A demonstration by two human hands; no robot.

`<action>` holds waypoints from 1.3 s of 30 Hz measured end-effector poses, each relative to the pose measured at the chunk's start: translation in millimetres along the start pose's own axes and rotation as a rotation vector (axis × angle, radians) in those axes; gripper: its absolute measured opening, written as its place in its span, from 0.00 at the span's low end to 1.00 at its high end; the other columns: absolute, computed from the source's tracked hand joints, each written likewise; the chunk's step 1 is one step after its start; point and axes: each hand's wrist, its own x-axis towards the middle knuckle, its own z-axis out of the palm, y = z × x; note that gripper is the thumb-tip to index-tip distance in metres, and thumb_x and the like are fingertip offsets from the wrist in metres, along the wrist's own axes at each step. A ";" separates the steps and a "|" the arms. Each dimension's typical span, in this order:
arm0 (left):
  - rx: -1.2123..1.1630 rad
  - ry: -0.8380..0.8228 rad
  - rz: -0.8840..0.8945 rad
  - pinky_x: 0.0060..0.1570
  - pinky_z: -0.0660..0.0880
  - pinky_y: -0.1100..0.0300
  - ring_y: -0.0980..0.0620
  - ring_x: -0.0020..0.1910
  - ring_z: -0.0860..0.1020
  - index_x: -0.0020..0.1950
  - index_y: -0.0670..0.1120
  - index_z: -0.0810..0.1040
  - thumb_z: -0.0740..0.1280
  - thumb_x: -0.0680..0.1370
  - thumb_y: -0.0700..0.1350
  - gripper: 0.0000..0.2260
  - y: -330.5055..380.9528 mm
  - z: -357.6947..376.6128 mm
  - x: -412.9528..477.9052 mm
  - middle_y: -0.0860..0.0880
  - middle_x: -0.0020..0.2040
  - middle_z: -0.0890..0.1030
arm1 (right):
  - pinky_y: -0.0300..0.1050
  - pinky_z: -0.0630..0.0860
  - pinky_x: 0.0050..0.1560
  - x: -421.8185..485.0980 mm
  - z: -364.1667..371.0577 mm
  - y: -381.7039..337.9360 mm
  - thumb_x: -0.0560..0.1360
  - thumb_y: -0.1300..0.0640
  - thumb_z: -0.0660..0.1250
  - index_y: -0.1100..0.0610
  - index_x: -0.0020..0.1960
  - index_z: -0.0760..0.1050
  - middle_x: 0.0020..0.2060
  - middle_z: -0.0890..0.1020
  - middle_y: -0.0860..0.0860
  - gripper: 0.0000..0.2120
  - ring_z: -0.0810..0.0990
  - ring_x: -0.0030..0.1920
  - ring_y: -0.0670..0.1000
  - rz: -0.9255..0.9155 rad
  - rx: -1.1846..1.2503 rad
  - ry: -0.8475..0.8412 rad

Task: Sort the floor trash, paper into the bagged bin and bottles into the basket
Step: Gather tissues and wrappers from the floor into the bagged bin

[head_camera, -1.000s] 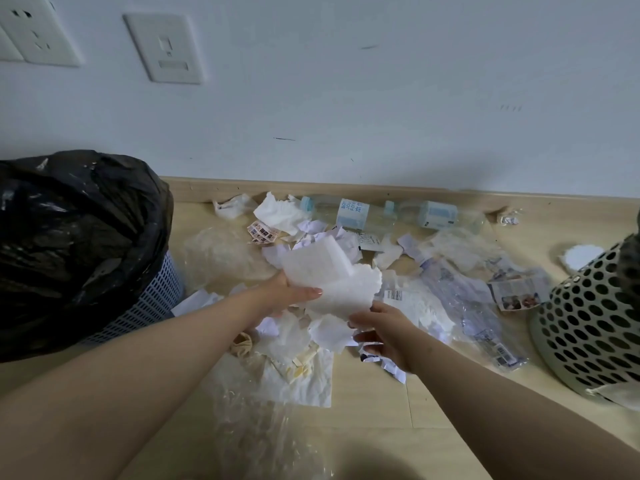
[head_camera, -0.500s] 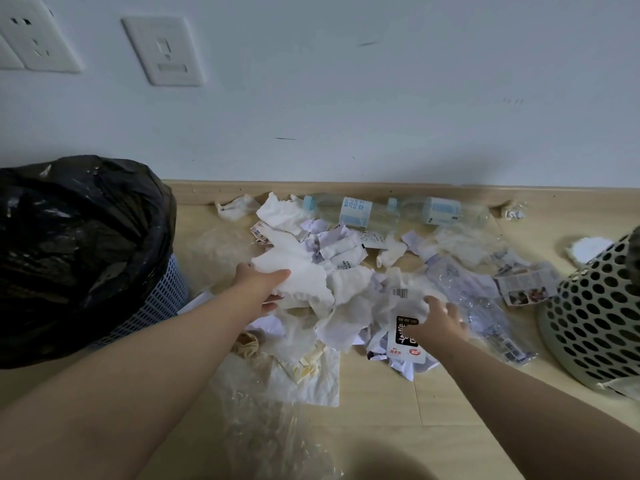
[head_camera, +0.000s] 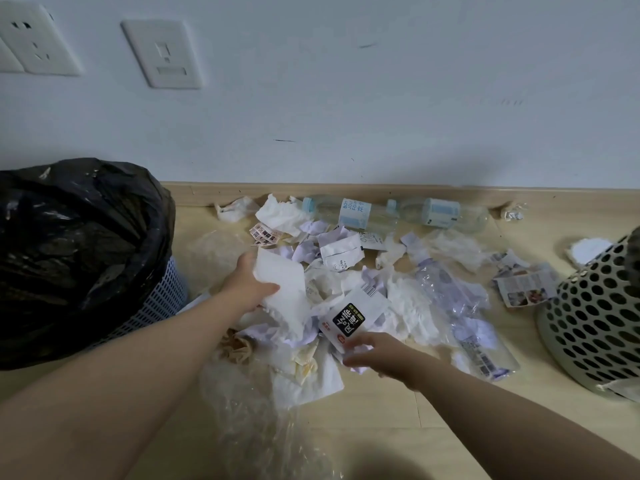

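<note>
White tissue, gripped at its edge by the left hand's curled fingers, is light, soft and likely to tear. The right hand pinches a stiffer printed packet by its near corner, over the mid-floor paper heap between bin and basket.

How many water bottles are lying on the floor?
2. The left bottle lies by the baseboard behind the paper pile; the right bottle beside it. More may hide underneath.

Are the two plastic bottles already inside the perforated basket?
No, the left bottle and the right bottle both lie on the floor by the skirting board, apart from the basket.
</note>
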 end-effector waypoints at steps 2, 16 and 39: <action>-0.015 0.049 0.079 0.35 0.72 0.60 0.48 0.50 0.73 0.74 0.53 0.55 0.70 0.74 0.45 0.34 4.0 -3.0 2.1 0.50 0.70 0.67 | 0.29 0.66 0.31 -0.1 -2.6 -1.0 0.73 0.59 0.68 0.55 0.58 0.77 0.47 0.76 0.45 0.13 0.71 0.38 0.39 -0.024 0.033 0.018; 0.186 0.040 0.046 0.28 0.67 0.62 0.51 0.30 0.73 0.60 0.50 0.72 0.58 0.80 0.52 0.12 7.4 0.7 1.6 0.49 0.42 0.76 | 0.57 0.64 0.68 38.7 -38.2 23.7 0.72 0.54 0.67 0.52 0.73 0.58 0.71 0.63 0.56 0.33 0.64 0.68 0.60 0.127 -0.358 0.379; -0.452 0.155 -0.114 0.43 0.77 0.56 0.52 0.30 0.72 0.40 0.45 0.71 0.66 0.74 0.59 0.17 23.8 -13.4 6.5 0.48 0.33 0.72 | 0.47 0.65 0.58 10.6 -33.5 21.9 0.76 0.55 0.58 0.51 0.66 0.65 0.63 0.70 0.52 0.18 0.68 0.64 0.55 0.180 -0.751 0.558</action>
